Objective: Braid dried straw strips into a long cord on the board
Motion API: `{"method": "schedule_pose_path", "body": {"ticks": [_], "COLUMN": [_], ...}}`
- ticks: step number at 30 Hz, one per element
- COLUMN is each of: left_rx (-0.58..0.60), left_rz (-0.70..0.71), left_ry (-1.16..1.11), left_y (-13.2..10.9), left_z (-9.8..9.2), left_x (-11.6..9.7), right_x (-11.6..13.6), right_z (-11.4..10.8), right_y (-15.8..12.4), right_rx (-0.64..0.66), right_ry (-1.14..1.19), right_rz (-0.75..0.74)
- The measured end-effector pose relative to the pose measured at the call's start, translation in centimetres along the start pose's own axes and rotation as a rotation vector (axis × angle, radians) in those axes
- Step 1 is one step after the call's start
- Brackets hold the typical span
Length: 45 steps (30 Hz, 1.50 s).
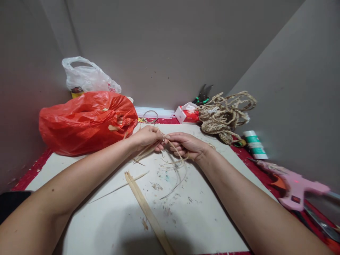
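My left hand (147, 138) and my right hand (187, 146) meet over the middle of a white board (111, 212), both closed in a pinch on thin dried leaf strips (174, 164). The strips curl down from my fingers onto the board. A longer flat strip (148, 210) lies loose on the board below my hands, running toward the near edge.
A red plastic bag (87, 120) sits at the back left with a white bag (89, 78) behind it. A tangle of woven rope (225, 115), a tissue pack (187, 114), pliers (203, 95), a tape roll (255, 144) and a pink glue gun (297, 189) lie to the right. Grey walls close in on three sides.
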<state>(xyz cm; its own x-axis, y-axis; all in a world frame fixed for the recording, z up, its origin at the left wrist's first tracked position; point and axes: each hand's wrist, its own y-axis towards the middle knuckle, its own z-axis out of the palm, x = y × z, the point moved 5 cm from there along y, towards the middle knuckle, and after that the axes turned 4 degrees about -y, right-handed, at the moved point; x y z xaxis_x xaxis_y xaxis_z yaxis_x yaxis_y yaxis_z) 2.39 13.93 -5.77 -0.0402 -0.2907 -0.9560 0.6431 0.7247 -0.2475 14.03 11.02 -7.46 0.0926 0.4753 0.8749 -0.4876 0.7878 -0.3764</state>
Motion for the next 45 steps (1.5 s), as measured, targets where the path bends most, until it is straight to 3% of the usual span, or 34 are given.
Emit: {"method": "schedule_pose_path", "body": {"ticks": [5, 17, 25, 35, 41, 45], "left_rx": [-0.065, 0.024, 0.02, -0.071, -0.077, -0.059], "left_rz": [-0.018, -0.146, -0.108, 0.054, 0.266, 0.386], "left_ry": [-0.066, -0.083, -0.008, 0.142, 0.366, 0.635], "left_y": [0.2, 0.2, 0.1, 0.0, 0.1, 0.1], "left_z": [-0.5, -1.1, -0.8, -1.2, -1.2, -0.9], "left_x": [-0.1, 0.5, 0.1, -0.6, -1.3, -1.6], "right_x": [0.2, 0.1, 0.0, -0.2, -0.4, -0.5], "right_z": [0.2, 0.1, 0.0, -0.6, -0.4, -0.3], "right_y": [-0.1, -0.1, 0.0, 0.1, 0.1, 0.2], "right_rx": [-0.007, -0.008, 0.014, -0.001, 0.015, 0.01], "right_ry": [-0.007, -0.027, -0.034, 0.119, 0.219, 0.229], "right_rz": [-0.014, -0.011, 0.003, 0.043, 0.11, 0.139]}}
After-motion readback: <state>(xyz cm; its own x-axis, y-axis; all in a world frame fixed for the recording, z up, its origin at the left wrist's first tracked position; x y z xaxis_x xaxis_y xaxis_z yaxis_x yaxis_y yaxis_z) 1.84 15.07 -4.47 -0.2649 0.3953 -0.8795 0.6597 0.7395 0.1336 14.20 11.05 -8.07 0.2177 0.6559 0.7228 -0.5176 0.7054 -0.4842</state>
